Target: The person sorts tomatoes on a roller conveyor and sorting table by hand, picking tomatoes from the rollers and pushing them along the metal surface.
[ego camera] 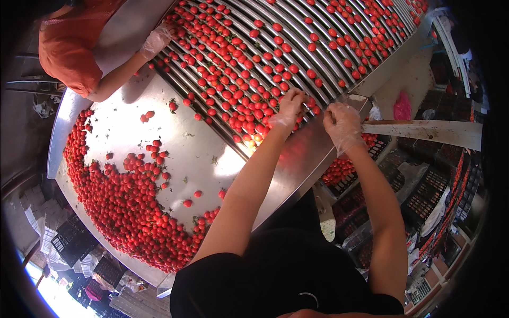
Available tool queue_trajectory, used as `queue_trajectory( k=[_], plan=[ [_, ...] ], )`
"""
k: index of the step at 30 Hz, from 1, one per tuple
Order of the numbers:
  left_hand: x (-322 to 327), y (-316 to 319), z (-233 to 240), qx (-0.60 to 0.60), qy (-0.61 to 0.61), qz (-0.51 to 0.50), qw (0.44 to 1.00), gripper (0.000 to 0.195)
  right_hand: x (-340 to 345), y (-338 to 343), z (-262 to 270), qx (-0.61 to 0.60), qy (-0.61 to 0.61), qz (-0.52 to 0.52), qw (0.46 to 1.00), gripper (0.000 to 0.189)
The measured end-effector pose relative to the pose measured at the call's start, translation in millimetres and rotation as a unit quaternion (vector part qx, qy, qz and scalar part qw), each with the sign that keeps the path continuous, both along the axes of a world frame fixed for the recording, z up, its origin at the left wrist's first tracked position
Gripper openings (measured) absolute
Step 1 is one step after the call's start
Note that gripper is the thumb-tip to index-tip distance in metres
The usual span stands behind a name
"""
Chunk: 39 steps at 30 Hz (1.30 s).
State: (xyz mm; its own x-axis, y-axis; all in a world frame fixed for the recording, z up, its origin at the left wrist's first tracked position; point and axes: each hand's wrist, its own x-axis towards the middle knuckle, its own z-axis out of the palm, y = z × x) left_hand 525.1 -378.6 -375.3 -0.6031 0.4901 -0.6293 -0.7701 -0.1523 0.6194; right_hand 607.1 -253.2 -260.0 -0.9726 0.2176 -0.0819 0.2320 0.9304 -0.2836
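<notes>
Cherry tomatoes (238,94) lie spread over the metal rollers (296,51) of a sorting conveyor before me. My left hand (291,104), in a clear plastic glove, reaches down among them near the conveyor's near side. Its fingers are bent downward, and whether they hold a tomato is hidden. My right hand (343,124), gloved the same way, is at the conveyor's side edge with curled fingers. Its palm faces away, so anything inside it cannot be seen. A few tomatoes sit on the rollers between the two hands.
A big heap of tomatoes (131,210) rests on the steel feed table (191,153) at left. A co-worker's gloved hand (158,39) touches the conveyor's far left. Below my right arm stands a black crate (377,148) with tomatoes, beside a pale chute (425,132).
</notes>
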Motion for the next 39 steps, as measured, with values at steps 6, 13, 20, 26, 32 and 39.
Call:
queue_trajectory(
  k=[6,13,20,26,32,39],
  plan=[
    [8.4,-106.7,-14.7,-0.263,0.215,-0.04,0.94,0.018,3.9,-6.1,-6.1,-0.01,0.035,-0.007,0.999,0.012],
    [-78.5,-190.0,-51.4,-0.401,0.571,-0.332,0.635,0.037,3.2,-18.5,-5.8,-0.003,-0.002,-0.009,1.0,0.009],
    [-45.5,-151.1,-3.5,-0.285,0.54,-0.36,0.706,0.064,13.9,-28.1,-12.3,0.028,0.022,-0.016,0.999,0.015],
    [26.8,-169.8,-14.5,-0.266,0.552,-0.576,0.541,0.082,10.1,-42.1,-8.5,-0.004,-0.002,-0.03,1.0,0.015],
    [41.9,-194.1,-18.3,-0.232,0.574,-0.421,0.662,0.041,10.7,-51.4,-13.8,0.012,0.005,-0.025,1.0,0.016],
    [22.8,-87.5,-1.7,-0.224,0.554,-0.558,0.576,0.051,17.2,-57.4,-22.2,0.007,0.035,0.0,0.999,0.016]
  ],
)
